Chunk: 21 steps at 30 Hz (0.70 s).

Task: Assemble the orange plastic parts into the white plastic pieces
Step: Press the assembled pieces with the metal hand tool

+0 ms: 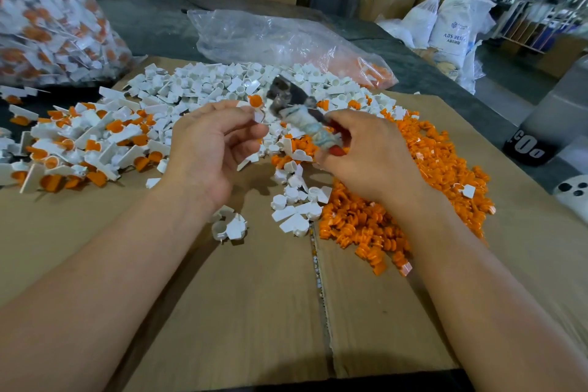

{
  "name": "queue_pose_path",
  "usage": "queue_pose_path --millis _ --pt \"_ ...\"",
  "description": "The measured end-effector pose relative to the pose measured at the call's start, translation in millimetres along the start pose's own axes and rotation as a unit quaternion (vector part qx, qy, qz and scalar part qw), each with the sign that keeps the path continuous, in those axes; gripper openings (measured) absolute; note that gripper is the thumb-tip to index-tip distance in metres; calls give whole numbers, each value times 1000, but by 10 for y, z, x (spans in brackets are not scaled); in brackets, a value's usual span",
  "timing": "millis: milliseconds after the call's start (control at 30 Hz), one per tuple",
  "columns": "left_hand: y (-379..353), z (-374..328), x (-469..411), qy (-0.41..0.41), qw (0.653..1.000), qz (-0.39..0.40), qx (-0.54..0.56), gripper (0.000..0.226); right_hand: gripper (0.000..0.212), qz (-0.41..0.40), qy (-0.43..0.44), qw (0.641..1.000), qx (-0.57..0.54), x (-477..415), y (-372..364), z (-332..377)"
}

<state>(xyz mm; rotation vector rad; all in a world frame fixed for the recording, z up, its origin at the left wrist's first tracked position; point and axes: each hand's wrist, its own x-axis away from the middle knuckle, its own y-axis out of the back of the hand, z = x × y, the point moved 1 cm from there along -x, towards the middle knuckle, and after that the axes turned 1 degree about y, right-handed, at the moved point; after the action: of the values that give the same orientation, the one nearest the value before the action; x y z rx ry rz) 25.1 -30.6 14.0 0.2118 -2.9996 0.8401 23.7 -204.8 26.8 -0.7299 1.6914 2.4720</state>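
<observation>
My left hand (213, 143) pinches a white plastic piece with an orange part (255, 101) seated in its top, raised above the cardboard. My right hand (359, 153) grips a small hammer (297, 111) by its cloth-wrapped handle, the dark metal head tilted toward the held piece and blurred. A heap of loose orange parts (397, 200) lies at the right under my right hand. Loose white pieces (222, 83) are piled behind my hands, with a few more (296, 204) in front.
Assembled white-and-orange pieces (79, 143) lie heaped at the left. A full clear bag of them (47, 16) stands far left. A crumpled plastic bag (280, 38) with some orange parts lies behind. Flattened cardboard (222, 312) covers the table. Boxes and sacks stand beyond.
</observation>
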Motion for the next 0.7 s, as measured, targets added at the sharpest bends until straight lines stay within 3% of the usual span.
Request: queue_pose_path --millis 133,267,567,633,700 --pt "20 -8 -55 45 996 -19 72 6 42 -13 -60 997 35 -32 15 -182" --pt "130 -111 -131 40 985 -69 151 15 64 -1 -120 991 65 -55 3 -336" --pt "401 -273 -242 -18 949 -139 283 33 65 30 -182 978 93 -81 39 -496" --pt "409 -263 -243 -6 953 -130 274 34 67 44 -195 975 97 -87 40 -543" --pt "372 -243 -243 15 973 -121 198 26 68 50 -211 972 92 -89 52 -588"
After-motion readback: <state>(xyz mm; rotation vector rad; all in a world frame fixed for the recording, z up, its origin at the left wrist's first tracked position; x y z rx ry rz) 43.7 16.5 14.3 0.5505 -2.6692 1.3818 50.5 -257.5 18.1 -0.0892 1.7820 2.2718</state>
